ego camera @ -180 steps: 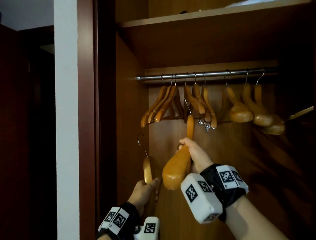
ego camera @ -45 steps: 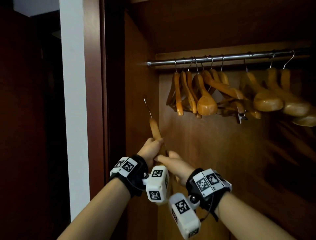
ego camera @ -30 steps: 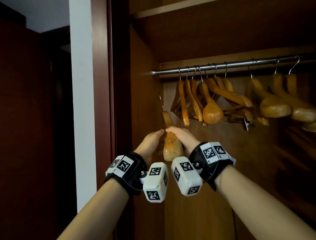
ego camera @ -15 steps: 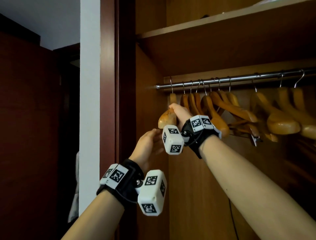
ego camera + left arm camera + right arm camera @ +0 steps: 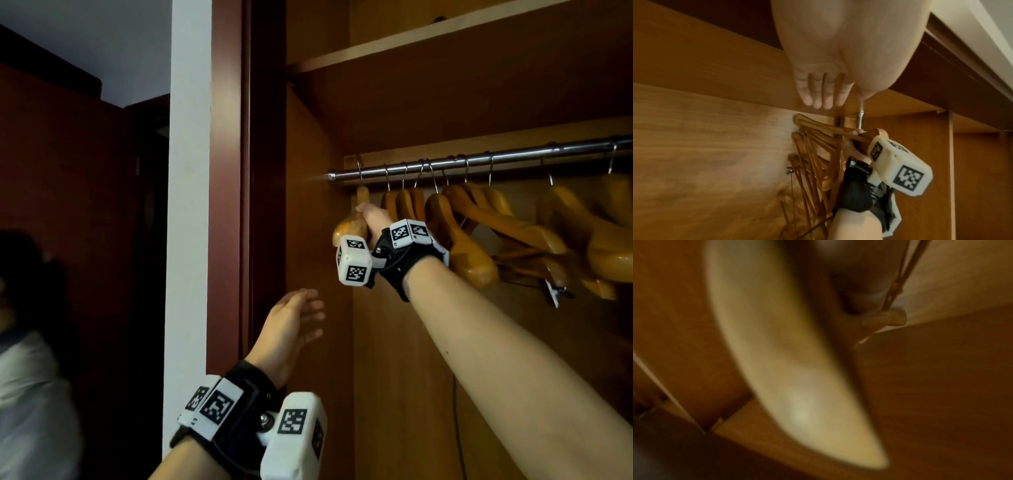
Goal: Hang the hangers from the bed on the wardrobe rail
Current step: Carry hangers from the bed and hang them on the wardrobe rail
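Observation:
A steel wardrobe rail (image 5: 479,160) carries several wooden hangers (image 5: 469,236). At its left end hangs one more wooden hanger (image 5: 349,224), its hook (image 5: 358,168) over the rail. My right hand (image 5: 367,216) grips this hanger's upper body just below the hook. My left hand (image 5: 308,317) hovers lower and to the left with straight fingers, holding nothing. In the left wrist view the left hand's fingers (image 5: 818,95) spread below the rail end (image 5: 859,121), and the gripped hanger (image 5: 818,125) shows. The right wrist view is filled by the blurred hanger arm (image 5: 797,378).
The wardrobe's side panel (image 5: 308,205) stands close to the left of the rail end. A shelf (image 5: 445,34) runs above the rail. A dark red door frame (image 5: 233,171) and white wall strip (image 5: 188,171) lie further left. Part of another person (image 5: 24,325) shows at the far left.
My right hand took the hanger from my left hand and lifted it up to the rail's left end. The left hand let go and stayed lower, fingers straightened.

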Available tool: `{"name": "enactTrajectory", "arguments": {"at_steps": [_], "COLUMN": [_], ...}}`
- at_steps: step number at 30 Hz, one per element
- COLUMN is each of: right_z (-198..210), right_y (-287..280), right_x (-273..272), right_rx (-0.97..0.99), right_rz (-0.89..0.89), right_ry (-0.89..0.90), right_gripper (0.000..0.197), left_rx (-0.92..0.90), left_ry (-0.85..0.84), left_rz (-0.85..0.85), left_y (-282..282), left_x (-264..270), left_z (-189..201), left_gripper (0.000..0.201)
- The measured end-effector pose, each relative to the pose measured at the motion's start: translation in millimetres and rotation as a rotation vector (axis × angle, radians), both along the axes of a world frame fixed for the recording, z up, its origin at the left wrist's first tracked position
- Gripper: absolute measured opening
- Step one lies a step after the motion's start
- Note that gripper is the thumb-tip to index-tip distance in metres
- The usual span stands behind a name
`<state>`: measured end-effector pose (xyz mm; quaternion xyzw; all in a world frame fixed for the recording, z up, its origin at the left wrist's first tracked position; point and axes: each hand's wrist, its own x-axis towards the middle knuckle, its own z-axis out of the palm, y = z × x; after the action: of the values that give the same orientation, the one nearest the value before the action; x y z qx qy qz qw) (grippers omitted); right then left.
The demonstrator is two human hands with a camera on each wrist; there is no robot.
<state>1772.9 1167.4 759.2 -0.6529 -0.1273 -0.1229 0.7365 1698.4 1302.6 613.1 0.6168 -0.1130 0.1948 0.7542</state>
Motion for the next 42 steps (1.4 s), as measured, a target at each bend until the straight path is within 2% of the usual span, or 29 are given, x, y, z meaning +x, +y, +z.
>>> {"name": "enactTrajectory", "arguments": {"at_steps": [2,7,11,13,20,25,31,34,36,42], "right_z": [-7,-24,-30,-34,-45,-62,-105,-129,-146,-201], "right_y": [0,4,1,-2,-14,-20,-38,-54,-69,-119], "right_x": [4,11,7,5,-7,-25,-65,-91,-111,-177], "right_rx": [0.015,0.083,0.053,0.041,0.034,0.164,0.192,0.228,0.268,0.344], "right_rz": [0.019,0.063,0.006,-0.014,-0.098,0.003,0.017,0.039,0.04,-0.135], "right_ry": [0.016,0.071,0.077,0.077,0.033,0.022,0.011,0.011,0.018,0.03], "right_gripper": [0.015,0.017,0.042,0.046,0.047,0.037,0.033,0.018,0.02,0.025], "left_rx": [0.002,0.01,0.002,-0.015,-0.08,-0.114,-0.15,-0.16,-0.156,-0.139], "left_ry": [-0.002,0.004,0.007,0.008,0.021,0.048,0.081,0.11,0.132,0.195], "left_rz": [-0.002,-0.004,0.0,0.008,0.008,-0.019,-0.085,-0.122,-0.149,-0.256], "left_y": [-3,-11,-13,-12,-12,-14,-21,-27,-34,-80], "left_x": [3,7,7,6,-2,-11,-27,-38,-47,-74], "left_z": [1,3,3,3,0,-9,-29,-46,-59,-98], "left_gripper": [0.026,0.028,0.03,0.027,0.024,0.025,0.026,0.026,0.027,0.025]}}
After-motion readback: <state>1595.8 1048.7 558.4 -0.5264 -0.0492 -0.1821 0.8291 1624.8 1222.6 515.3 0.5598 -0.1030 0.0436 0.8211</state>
